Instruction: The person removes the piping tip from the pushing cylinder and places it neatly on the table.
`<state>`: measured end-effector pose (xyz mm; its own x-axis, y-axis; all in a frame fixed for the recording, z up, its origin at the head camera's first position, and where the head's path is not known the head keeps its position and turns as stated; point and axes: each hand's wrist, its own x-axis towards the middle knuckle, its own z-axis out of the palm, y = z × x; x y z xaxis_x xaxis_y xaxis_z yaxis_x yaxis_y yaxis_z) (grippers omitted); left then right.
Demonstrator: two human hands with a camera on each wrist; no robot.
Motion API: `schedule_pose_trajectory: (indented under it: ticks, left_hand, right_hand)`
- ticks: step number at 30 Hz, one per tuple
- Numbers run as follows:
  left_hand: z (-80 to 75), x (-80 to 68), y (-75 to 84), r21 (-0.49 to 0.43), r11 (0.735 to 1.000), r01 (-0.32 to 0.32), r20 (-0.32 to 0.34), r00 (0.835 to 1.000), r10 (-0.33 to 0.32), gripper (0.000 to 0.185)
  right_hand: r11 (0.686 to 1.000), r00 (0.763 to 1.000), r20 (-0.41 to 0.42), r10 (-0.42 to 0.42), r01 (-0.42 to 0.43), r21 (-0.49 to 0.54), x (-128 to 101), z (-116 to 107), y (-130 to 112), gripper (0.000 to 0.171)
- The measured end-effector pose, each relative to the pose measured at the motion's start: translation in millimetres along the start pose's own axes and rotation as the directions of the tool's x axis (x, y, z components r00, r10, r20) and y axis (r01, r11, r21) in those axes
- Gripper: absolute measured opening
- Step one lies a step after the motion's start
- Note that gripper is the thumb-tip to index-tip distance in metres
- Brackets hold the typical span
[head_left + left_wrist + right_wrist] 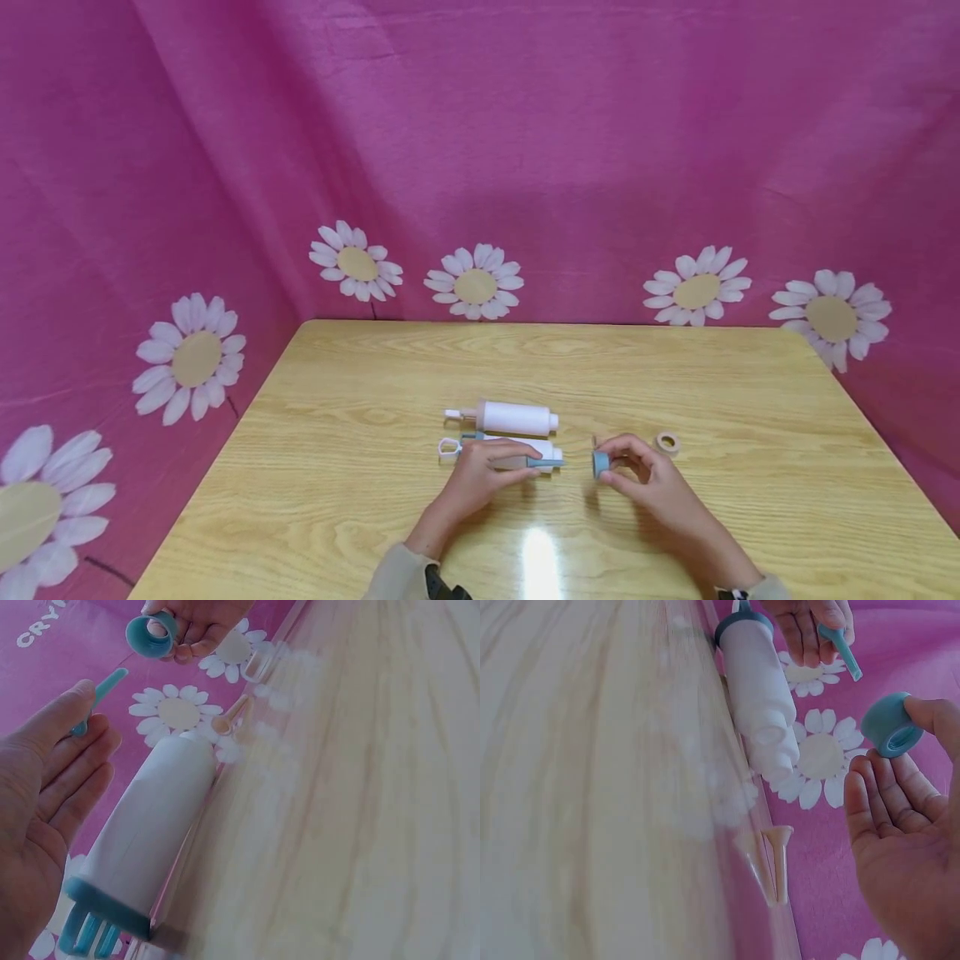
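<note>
Between thumb and fingertips my left hand (pixel 480 471) pinches a small teal tapered nozzle (pixel 111 688). My right hand (pixel 663 492) pinches a teal ring-shaped cap (pixel 889 725), threaded inside, with its opening showing. Both pieces are held above the table, apart, with the nozzle's narrow end toward the cap in the head view. Just behind the left hand lies a white syringe-like tube with a teal end and loop handle (pixel 448 447), partly covered by that hand. Parallel to it, farther back, is a second white tube (pixel 517 417) with a beige end and a plunger.
A beige ring (pixel 667 442) rests on the wooden table (pixel 360 517), beyond the right hand. A beige nozzle (pixel 229 716) stands near the tubes' front ends, partly hidden by the right hand in the head view. Pink flowered cloth (pixel 570 167) hangs behind the table.
</note>
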<state>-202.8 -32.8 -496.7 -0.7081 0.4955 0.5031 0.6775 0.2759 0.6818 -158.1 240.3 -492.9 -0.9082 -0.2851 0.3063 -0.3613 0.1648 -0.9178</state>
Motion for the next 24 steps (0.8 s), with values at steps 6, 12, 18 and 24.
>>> schedule_pose_trajectory:
  ticks: [6, 12, 18, 24]
  left_hand:
    - [7.6, 4.8, 3.2, -0.003, 1.0, 0.021, 0.005, 1.0, -0.021, 0.017]
    - [16.4, 9.2, 2.9, -0.023, 0.999, -0.036, -0.007, 0.999, 0.036, 0.018]
    - [25.2, 13.1, 2.2, 0.019, 0.998, -0.064, -0.02, 0.998, 0.064, 0.017]
    - [32.0, 17.9, 8.4, -0.018, 1.0, -0.002, 0.019, 1.0, 0.002, 0.017]
  right_hand:
    - [1.0, 1.0, -0.028, 0.008, -0.009, -0.029, -6, -8, -2, 0.024]
    - [0.997, 0.998, -0.029, 0.054, -0.055, -0.051, -12, -18, -2, 0.024]
    - [0.994, 0.997, -0.049, 0.054, -0.058, -0.089, -18, -27, 2, 0.023]
    - [0.992, 0.993, -0.083, 0.084, -0.091, -0.085, -24, -37, 3, 0.024]
